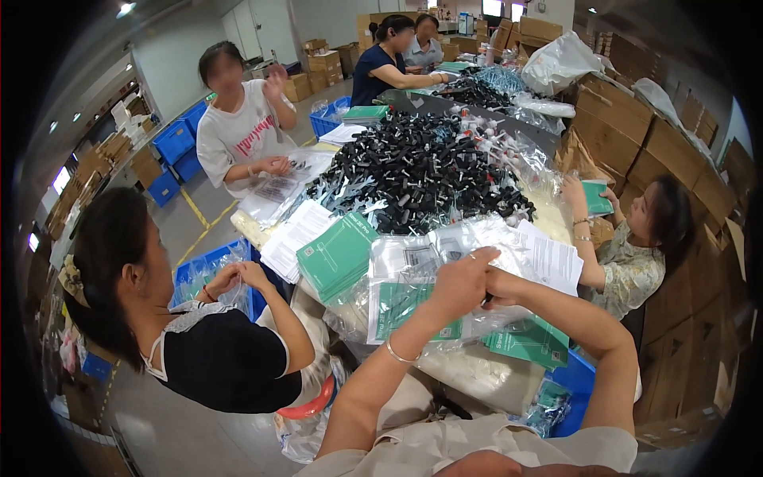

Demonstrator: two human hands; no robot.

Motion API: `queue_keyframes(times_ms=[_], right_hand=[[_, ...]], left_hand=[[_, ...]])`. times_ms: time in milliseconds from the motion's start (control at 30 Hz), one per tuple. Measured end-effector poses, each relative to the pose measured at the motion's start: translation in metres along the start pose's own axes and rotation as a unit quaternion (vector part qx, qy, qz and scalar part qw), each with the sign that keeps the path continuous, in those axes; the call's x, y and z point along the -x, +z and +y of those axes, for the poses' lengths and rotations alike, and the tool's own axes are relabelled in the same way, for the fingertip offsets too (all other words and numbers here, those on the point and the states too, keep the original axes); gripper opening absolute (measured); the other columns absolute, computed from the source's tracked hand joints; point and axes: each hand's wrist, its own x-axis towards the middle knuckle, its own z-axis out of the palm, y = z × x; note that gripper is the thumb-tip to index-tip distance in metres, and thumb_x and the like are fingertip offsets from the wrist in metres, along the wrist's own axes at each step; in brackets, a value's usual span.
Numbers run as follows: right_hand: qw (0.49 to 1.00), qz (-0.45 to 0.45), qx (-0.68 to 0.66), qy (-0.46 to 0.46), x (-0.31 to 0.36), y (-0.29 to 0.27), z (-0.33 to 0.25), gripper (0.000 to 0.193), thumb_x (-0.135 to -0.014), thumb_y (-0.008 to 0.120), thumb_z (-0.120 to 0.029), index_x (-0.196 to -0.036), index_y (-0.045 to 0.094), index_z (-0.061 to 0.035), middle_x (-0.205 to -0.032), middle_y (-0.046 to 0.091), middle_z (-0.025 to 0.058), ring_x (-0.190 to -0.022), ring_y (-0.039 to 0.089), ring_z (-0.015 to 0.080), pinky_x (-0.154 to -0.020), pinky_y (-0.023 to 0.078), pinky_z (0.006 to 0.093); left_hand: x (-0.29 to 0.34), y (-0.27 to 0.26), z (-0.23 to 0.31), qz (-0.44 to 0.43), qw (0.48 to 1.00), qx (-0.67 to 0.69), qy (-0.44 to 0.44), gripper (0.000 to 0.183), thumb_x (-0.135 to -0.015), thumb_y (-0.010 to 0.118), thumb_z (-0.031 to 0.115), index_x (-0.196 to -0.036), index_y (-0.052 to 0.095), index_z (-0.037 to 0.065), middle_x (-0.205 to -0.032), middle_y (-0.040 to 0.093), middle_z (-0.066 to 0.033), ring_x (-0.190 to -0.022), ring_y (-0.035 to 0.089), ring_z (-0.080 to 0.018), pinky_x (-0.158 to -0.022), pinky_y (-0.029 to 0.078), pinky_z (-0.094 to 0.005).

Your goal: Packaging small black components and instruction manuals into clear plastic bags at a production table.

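Observation:
Over the near edge of the table, my left hand [463, 280] and my right hand [503, 286] meet, fingers closed. A small dark bit shows beneath them, but what they grip is largely hidden. Below lie clear plastic bags [407, 248] and a bagged green booklet [397, 308]. More green booklets [526, 343] rest beside my right forearm. A stack of green booklets [338, 253] sits to the left, and printed white sheets [556, 258] lie to the right. Farther back rises a large heap of small black parts with metal pins [421, 163].
Co-workers stand left, far left and right; the right one holds a green booklet [596, 197]. Blue bins [211, 274] stand by the table's left side, and another blue bin [579, 389] is under my right arm. Stacked cardboard boxes [675, 318] line the right.

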Motion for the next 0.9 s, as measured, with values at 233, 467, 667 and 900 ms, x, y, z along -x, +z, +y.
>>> queue_keyframes(times_ms=[233,467,667,900], right_hand=[[0.845,0.033,0.345,-0.408,-0.028,-0.009,0.000,0.025,-0.089,0.051,-0.019,-0.107,0.055,-0.0015,-0.092,0.062,0.0103,-0.077,0.061,0.0191,-0.062,0.049,0.0306],[0.945,-0.091,0.308,-0.060,-0.006,-0.041,-0.025,0.028,-0.087,0.054,-0.012,-0.112,0.058,0.0005,-0.100,0.062,0.0098,-0.092,0.060,0.0176,-0.083,0.048,0.0307],[0.932,-0.098,0.349,-0.006,-0.007,-0.039,-0.092,0.025,-0.086,0.058,-0.015,-0.106,0.062,-0.0011,-0.090,0.066,0.0056,-0.079,0.063,0.0131,-0.069,0.052,0.0279],[0.781,0.229,0.552,-0.182,-0.145,-0.054,-0.077,0.019,-0.074,0.060,-0.019,-0.082,0.068,-0.0033,-0.087,0.066,0.0181,-0.080,0.064,0.0321,-0.069,0.051,0.0438]], left_hand=[[-0.011,0.003,0.023,0.040,0.997,0.008,0.067,0.047,-0.072,0.050,-0.002,-0.117,0.056,0.008,-0.118,0.059,-0.0112,-0.092,0.063,-0.0297,-0.072,0.052,-0.0380],[0.010,0.035,-0.021,0.162,0.979,0.121,0.034,0.049,-0.074,0.046,-0.005,-0.121,0.053,0.005,-0.118,0.058,-0.0151,-0.093,0.061,-0.0351,-0.074,0.052,-0.0392],[0.040,0.076,-0.061,0.046,0.991,0.069,-0.108,0.049,-0.078,0.050,0.006,-0.127,0.049,0.010,-0.107,0.061,-0.0180,-0.080,0.060,-0.0382,-0.070,0.050,-0.0458],[0.036,0.071,-0.059,0.040,0.985,0.144,-0.084,0.050,-0.078,0.050,0.004,-0.127,0.049,0.013,-0.108,0.060,-0.0182,-0.083,0.060,-0.0382,-0.071,0.050,-0.0453]])
